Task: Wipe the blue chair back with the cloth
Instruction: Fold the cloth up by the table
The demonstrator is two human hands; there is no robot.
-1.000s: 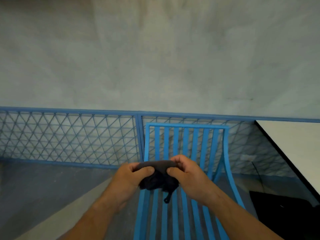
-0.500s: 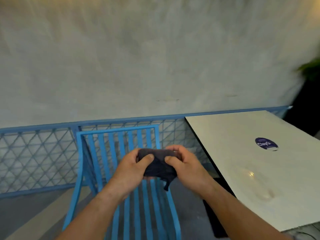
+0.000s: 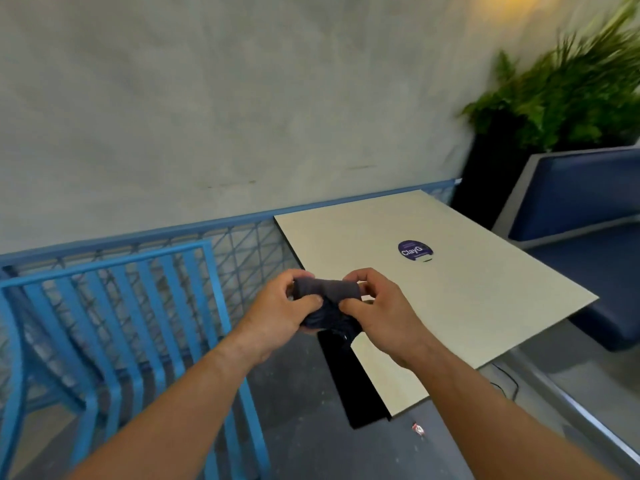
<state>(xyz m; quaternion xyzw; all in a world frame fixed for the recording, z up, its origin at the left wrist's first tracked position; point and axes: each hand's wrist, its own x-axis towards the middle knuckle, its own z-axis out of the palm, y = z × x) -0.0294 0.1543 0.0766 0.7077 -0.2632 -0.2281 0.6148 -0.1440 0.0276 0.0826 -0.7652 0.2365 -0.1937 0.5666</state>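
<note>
Above the near corner of the pale table, both hands hold the dark cloth bunched between them. The left hand pinches its left side between thumb and fingers; the right hand grips its right side likewise. The cloth touches neither the table nor the chair.

The blue chair back, a frame of vertical slats, stands to the left, apart from the hands and against a blue mesh railing. Wiping appears not yet begun.

Recommended procedure: fold the cloth into a flat pad, carry it left to the top rail, then draw it down each slat, wrapping the edges so that both faces are cleaned.

Surroundings: grey plaster wall, grey floor, a round purple sticker on the table, a blue upholstered bench at right, and a potted plant behind it.
</note>
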